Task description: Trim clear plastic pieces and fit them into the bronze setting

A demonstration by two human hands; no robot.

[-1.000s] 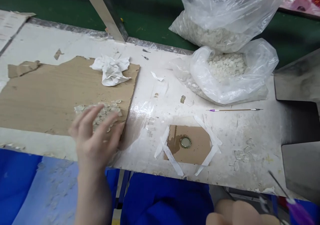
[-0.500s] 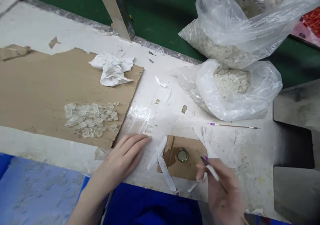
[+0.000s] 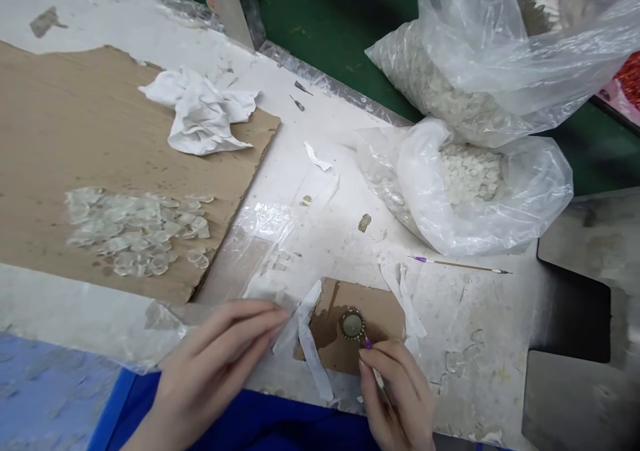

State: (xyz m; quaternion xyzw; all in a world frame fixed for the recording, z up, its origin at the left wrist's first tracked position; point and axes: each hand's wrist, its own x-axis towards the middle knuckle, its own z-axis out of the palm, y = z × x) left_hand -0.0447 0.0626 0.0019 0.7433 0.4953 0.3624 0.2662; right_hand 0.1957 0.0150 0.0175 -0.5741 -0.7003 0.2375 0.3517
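Observation:
My right hand [image 3: 397,394] pinches a thin needle-tipped stick [image 3: 380,379] with a purple collar. Its point meets the lower right rim of a small round metal piece [image 3: 353,325], scalloped like a bottle cap, with a pale centre. That piece sits on a small cardboard pad [image 3: 330,354], stained dark on its left side and fixed with white tape strips [image 3: 311,351]. To the left of the pad, my left hand [image 3: 225,354] hovers low with its fingers pressed together; I cannot make out what is between the tips.
Clear thin discs [image 3: 135,227] lie heaped on a large cardboard sheet [image 3: 45,137], near a crumpled white cloth [image 3: 203,114]. Plastic bags [image 3: 435,221] of pale pieces stand at the back right. A similar purple-tipped stick [image 3: 460,264] lies on the white table [image 3: 450,317].
My right hand has moved left and brought the needle tip to the round piece's rim. My left hand has drawn its fingers together. The whole view has shifted and turned slightly.

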